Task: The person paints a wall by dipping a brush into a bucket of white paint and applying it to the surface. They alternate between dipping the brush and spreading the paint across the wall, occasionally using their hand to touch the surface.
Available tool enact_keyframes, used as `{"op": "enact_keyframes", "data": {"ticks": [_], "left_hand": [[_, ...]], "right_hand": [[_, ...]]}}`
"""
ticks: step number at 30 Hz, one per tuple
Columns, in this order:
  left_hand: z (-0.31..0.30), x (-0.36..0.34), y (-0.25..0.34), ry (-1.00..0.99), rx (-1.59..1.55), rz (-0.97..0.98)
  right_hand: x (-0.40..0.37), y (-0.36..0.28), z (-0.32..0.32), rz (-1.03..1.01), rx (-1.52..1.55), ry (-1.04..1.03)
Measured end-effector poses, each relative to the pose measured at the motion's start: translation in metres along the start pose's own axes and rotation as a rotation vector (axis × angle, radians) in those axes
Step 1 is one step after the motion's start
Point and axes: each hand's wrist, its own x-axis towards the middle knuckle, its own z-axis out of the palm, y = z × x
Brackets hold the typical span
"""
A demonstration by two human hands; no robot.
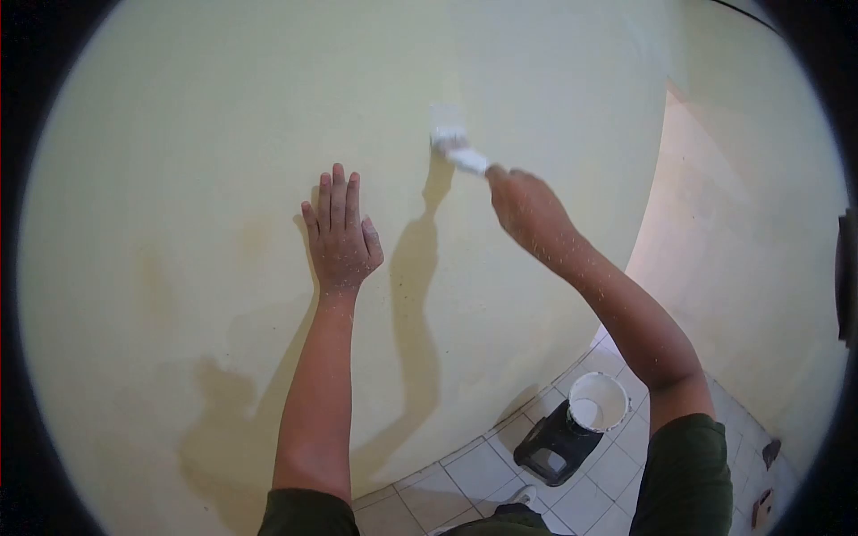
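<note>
My left hand (341, 246) lies flat against the pale yellow wall (223, 134), its fingers stretched upward and only slightly apart. Up and to the right of it, my right hand (529, 213) is wrapped round the handle of a paintbrush (466, 159). The brush's bristles touch the wall beside a small patch of white paint (445, 114). Light specks dot both hands and forearms. Shadows of my arms fall on the wall.
A white bucket (599, 402) with pale paint inside stands on a dark stool (556, 451) on the tiled floor (465, 473). A second wall (751, 268) rises at the right. Small dark and reddish objects lie on the floor at the lower right.
</note>
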Motion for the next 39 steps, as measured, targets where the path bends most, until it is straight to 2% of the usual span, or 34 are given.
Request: {"op": "enact_keyframes", "data": {"ticks": [5, 9, 12, 19, 24, 26, 29, 30, 33, 35, 38, 39], "left_hand": [[-0.003, 0.002, 0.001, -0.011, 0.028, 0.006], [-0.004, 0.002, 0.001, -0.042, 0.056, 0.014], [-0.005, 0.002, 0.003, -0.05, 0.095, 0.033], [-0.003, 0.003, 0.006, -0.046, 0.148, 0.064], [-0.004, 0.004, 0.006, -0.054, 0.154, 0.057], [-0.004, 0.002, 0.006, -0.056, 0.164, 0.055], [-0.002, 0.002, 0.007, -0.055, 0.167, 0.041], [-0.003, 0.002, 0.007, -0.054, 0.16, 0.036], [-0.003, 0.003, 0.007, -0.048, 0.147, 0.036], [-0.003, 0.002, 0.007, -0.039, 0.14, 0.039], [-0.001, 0.003, 0.007, -0.032, 0.137, 0.039], [-0.002, 0.003, 0.007, -0.043, 0.139, 0.038]], "right_hand": [[-0.057, 0.006, 0.045, -0.026, 0.021, -0.303], [-0.079, 0.012, 0.054, -0.029, 0.033, -0.484], [-0.076, 0.015, 0.039, -0.08, -0.051, -0.475], [0.0, 0.032, -0.013, -0.009, -0.103, -0.177], [0.083, 0.019, -0.076, -0.071, -0.194, 0.274], [0.107, 0.014, -0.093, -0.126, -0.141, 0.483], [0.119, -0.007, -0.122, -0.124, -0.112, 0.476], [0.126, 0.001, -0.116, -0.216, -0.12, 0.53], [0.122, 0.014, -0.092, -0.308, -0.161, 0.339], [0.099, 0.008, -0.078, -0.188, -0.166, 0.136], [0.055, 0.019, -0.033, -0.156, -0.158, -0.012], [0.036, 0.024, -0.017, -0.203, -0.176, -0.026]]}}
